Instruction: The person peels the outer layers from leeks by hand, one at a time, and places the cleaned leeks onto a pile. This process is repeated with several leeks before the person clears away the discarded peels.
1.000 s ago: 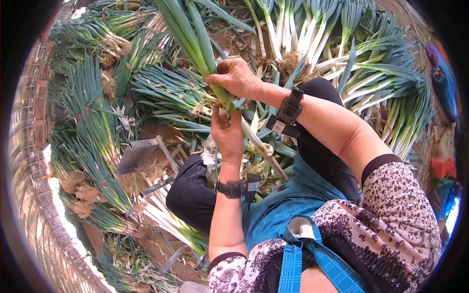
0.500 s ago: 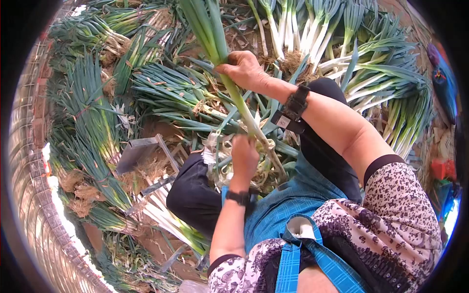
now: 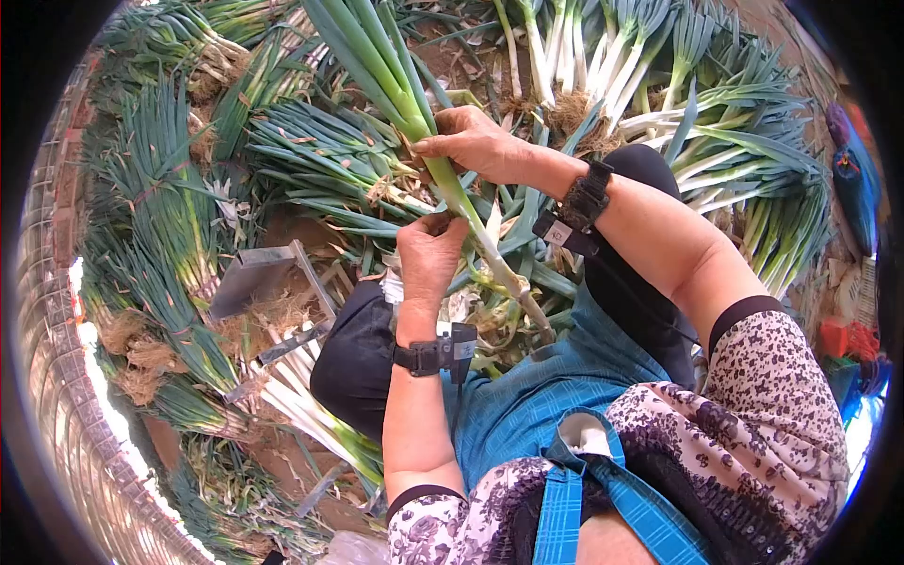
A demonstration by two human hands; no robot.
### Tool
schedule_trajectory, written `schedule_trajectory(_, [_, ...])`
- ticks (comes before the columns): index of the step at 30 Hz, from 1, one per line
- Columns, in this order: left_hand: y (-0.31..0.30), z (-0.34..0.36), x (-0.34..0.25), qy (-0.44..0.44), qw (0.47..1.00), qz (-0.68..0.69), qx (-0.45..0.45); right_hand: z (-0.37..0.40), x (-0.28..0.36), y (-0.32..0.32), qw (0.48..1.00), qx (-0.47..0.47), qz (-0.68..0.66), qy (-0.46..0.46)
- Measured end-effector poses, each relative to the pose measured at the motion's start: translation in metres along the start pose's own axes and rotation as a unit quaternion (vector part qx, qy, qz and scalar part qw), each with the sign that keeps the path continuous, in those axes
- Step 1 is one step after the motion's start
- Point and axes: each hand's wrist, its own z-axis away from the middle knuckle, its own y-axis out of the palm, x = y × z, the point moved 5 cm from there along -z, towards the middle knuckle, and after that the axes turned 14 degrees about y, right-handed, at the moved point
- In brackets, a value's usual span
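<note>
Our right hand (image 3: 461, 146) clamps fingers round the leek (image 3: 456, 195); our left hand (image 3: 429, 254) pinches lower; it seems light, bruisable, best held mid-stalk.

Leek (image 3: 448, 186): green, paling to whitish. Apron (image 3: 527, 403): blue, lighter check lines. Blouse (image 3: 772, 405): pale pink, dark floral print. Trousers (image 3: 350, 381): black. Straps (image 3: 424, 358): black. Item (image 3: 852, 188) at right edge: seemingly blue, view distorted.

A mesh wall (image 3: 83, 461) curves along the left edge. Left of centre, a grey metal stand (image 3: 250, 282) sits over brown ground (image 3: 339, 514). A blue bundle (image 3: 855, 200) lies right, a red thing (image 3: 836, 337) nearer; clear plastic (image 3: 358, 548) lies near.
</note>
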Motion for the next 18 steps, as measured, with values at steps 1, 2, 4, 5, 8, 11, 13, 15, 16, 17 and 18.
schedule_trajectory(1, [0.0,0.0,0.0,0.01,1.0,-0.009,0.008,-0.001,-0.001,0.002,1.0,0.005,0.024,-0.009])
schedule_trajectory(2, [0.001,0.001,0.0,0.007,1.0,0.015,-0.002,-0.001,-0.003,0.002,1.0,0.004,0.026,-0.008])
schedule_trajectory(4, [0.002,-0.001,-0.002,0.033,0.998,-0.05,0.0,-0.002,-0.007,0.008,1.0,0.02,-0.013,0.002])
schedule_trajectory(5, [0.003,-0.003,-0.004,0.06,0.991,-0.116,0.008,-0.002,-0.009,0.01,0.998,0.032,-0.055,0.011])
schedule_trajectory(8, [0.01,-0.005,-0.007,0.102,0.964,-0.243,-0.04,0.006,-0.001,0.012,1.0,0.005,-0.019,0.006])
schedule_trajectory(11, [0.015,-0.001,-0.004,0.134,0.948,-0.279,-0.07,0.009,-0.004,0.008,0.999,-0.007,0.011,0.044])
schedule_trajectory(13, [0.014,0.001,0.0,0.099,0.983,-0.126,-0.094,0.01,-0.002,0.007,0.998,0.036,-0.044,0.039])
schedule_trajectory(15, [0.01,0.005,0.018,0.102,0.984,-0.102,-0.102,0.012,-0.003,0.008,0.997,0.036,-0.059,0.043])
schedule_trajectory(16, [0.011,0.012,0.039,-0.02,0.991,0.076,-0.105,0.014,-0.002,0.011,0.987,0.076,-0.136,0.049])
schedule_trajectory(17, [0.017,0.019,0.057,-0.141,0.952,0.252,-0.102,0.015,0.0,0.014,0.969,0.116,-0.21,0.054])
schedule_trajectory(18, [0.026,0.029,0.064,-0.226,0.918,0.29,-0.15,0.017,0.006,0.014,0.952,0.183,-0.241,0.052])
